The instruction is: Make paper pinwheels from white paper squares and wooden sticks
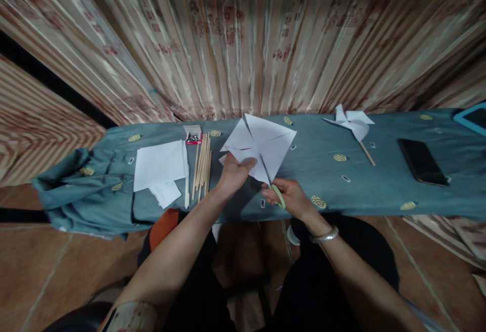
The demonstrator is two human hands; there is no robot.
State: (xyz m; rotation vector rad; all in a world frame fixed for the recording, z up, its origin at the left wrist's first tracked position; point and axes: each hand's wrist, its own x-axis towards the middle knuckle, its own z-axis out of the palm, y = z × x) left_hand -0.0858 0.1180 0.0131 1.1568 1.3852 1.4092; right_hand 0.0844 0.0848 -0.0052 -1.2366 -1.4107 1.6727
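Note:
A white square of paper (271, 137), slit inward from several corners, is held up over the cloth-covered table. My left hand (236, 171) pinches its lower left part, thumb on top. In my right hand (289, 196) is a pair of scissors (279, 196) with light green handles, my fingers wrapped around them. The blades reach into the paper's lower corner along a cut that runs toward the middle. Part of the paper's left edge is hidden behind my left hand.
Left of my hands lie a paper stack (159, 165), a white pen (187, 186), wooden sticks (203, 167) and a small box of metal pins (193, 135). To the right are a paper pinwheel (353, 123) on a stick, a black phone (422, 161) and a blue-edged device (471, 119). A curtain (243, 43) hangs behind.

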